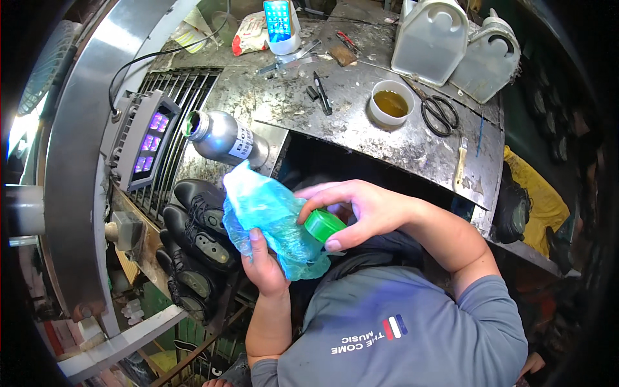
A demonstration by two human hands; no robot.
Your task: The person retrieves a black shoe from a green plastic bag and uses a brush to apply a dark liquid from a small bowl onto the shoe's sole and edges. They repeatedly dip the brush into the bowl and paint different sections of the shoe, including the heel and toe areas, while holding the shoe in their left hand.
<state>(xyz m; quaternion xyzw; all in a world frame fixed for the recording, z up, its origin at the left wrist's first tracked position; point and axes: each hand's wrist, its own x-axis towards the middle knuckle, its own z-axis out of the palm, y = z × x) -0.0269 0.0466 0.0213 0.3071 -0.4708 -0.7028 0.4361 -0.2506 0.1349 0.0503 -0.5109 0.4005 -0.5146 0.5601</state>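
Note:
A crumpled, see-through blue plastic bag [267, 200] is gripped in my left hand [263, 267], whose thumb presses on its front. Whatever the bag may hold cannot be made out. My right hand [374, 209] pinches a green plastic cap [324, 225] between thumb and fingers, right against the bag's right side. Just beyond the bag, a silver metal bottle [222, 138] with a white label lies tilted at the bench edge. Its uncapped mouth points up and left and looks green inside.
On the stained metal bench [290, 103] are a cup of amber liquid [391, 103], black-handled scissors [440, 117], a marker [322, 93], a brush [460, 164] and a lit phone [278, 22]. White containers [431, 42] stand far right. Black shoes [200, 213] and a lamp panel [148, 142] sit left.

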